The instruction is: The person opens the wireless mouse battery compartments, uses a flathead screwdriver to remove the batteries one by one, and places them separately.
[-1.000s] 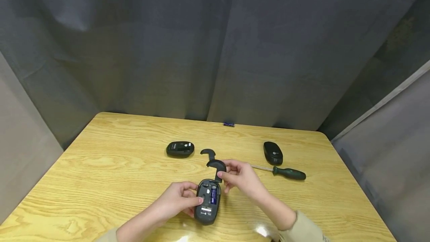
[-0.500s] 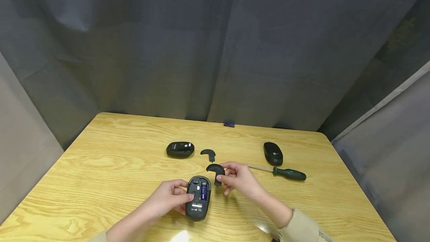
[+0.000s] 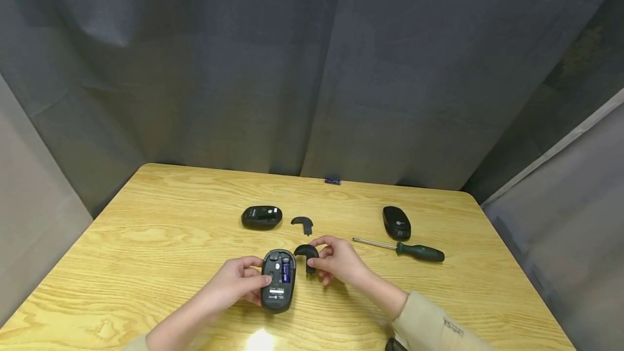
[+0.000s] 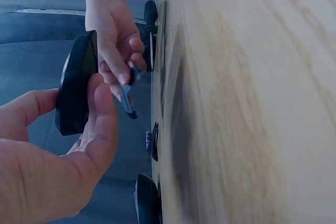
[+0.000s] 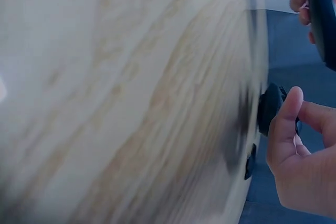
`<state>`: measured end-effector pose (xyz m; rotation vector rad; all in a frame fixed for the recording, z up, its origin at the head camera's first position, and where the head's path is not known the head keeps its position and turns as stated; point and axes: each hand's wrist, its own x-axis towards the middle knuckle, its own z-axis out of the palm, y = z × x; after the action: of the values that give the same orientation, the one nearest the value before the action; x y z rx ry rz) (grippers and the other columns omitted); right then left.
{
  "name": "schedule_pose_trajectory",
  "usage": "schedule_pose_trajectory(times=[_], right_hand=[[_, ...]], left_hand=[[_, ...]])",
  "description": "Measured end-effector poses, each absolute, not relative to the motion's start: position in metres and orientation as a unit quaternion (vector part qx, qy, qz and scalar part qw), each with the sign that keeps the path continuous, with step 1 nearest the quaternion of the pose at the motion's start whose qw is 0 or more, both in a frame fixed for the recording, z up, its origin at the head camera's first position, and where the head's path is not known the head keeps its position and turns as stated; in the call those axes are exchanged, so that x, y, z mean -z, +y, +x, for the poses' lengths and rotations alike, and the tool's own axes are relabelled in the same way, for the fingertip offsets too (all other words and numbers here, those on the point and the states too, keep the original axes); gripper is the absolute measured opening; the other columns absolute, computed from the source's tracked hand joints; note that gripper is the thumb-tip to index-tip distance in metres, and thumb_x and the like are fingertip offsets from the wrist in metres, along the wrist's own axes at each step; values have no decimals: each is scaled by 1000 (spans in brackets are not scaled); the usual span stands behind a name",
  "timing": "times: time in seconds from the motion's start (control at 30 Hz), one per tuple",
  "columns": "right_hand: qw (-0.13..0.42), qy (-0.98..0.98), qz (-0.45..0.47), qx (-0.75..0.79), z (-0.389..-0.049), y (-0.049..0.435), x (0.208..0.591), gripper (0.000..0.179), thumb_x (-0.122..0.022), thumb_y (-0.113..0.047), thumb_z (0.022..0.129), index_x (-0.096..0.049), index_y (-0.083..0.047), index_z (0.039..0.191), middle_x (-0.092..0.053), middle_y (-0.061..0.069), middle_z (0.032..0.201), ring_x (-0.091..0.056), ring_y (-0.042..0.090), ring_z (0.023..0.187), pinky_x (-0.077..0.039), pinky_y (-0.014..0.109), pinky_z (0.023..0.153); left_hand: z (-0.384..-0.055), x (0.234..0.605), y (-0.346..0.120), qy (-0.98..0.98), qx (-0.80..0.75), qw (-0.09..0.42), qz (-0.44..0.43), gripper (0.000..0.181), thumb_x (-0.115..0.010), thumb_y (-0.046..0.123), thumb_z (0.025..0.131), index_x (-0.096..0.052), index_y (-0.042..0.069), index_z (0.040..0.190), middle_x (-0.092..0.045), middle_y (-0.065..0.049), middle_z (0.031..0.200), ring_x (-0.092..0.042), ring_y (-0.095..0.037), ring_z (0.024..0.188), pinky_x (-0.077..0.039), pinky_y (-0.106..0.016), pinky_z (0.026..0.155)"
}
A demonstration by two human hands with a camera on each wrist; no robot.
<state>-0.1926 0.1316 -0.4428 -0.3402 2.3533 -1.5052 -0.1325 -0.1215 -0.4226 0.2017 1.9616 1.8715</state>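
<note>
My left hand (image 3: 235, 285) grips a black computer mouse (image 3: 279, 292) by its left side, underside facing up. A blue battery (image 3: 285, 271) lies in its uncovered compartment. Just to the right, my right hand (image 3: 337, 260) pinches a black curved battery cover (image 3: 307, 252) between thumb and fingers, close beside the mouse's top end. In the left wrist view, the mouse (image 4: 77, 85) is held edge-on between thumb and fingers, above the table, with the cover (image 4: 127, 95) beyond it. The right wrist view shows the right hand (image 5: 304, 153) with its thumb and finger pinched together.
A second mouse (image 3: 261, 217) lies underside up, with another curved cover (image 3: 303, 224) to its right. A third mouse (image 3: 396, 222) sits at the right, behind a green-handled screwdriver (image 3: 420, 252). One loose battery (image 3: 332, 181) lies by the table's (image 3: 170, 221) back edge.
The mouse in my left hand has moved left and slightly away from me. The cover, first right at the mouse's top end, has come apart from it and moved slightly left and nearer me.
</note>
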Motion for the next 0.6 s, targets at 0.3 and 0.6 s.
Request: schedule_pose_trajectory(times=[0.3, 0.6], right_hand=[[156, 842, -139, 497, -200, 127, 453, 35, -71, -5, 82, -57, 0, 114, -59, 9, 59, -55, 14, 38, -54, 35, 41], [115, 886, -165, 418, -203, 122, 457, 29, -74, -10, 80, -60, -1, 104, -56, 0, 58, -46, 6, 38, -41, 20, 36]], left_hand=[[-133, 423, -124, 704, -674, 211, 77, 51, -65, 13, 85, -45, -14, 123, -70, -16, 93, -67, -23, 68, -59, -37, 66], [-133, 421, -124, 707, -671, 211, 70, 50, -65, 13, 85, -45, -14, 123, -70, -15, 93, -67, -22, 68, -59, -37, 66]])
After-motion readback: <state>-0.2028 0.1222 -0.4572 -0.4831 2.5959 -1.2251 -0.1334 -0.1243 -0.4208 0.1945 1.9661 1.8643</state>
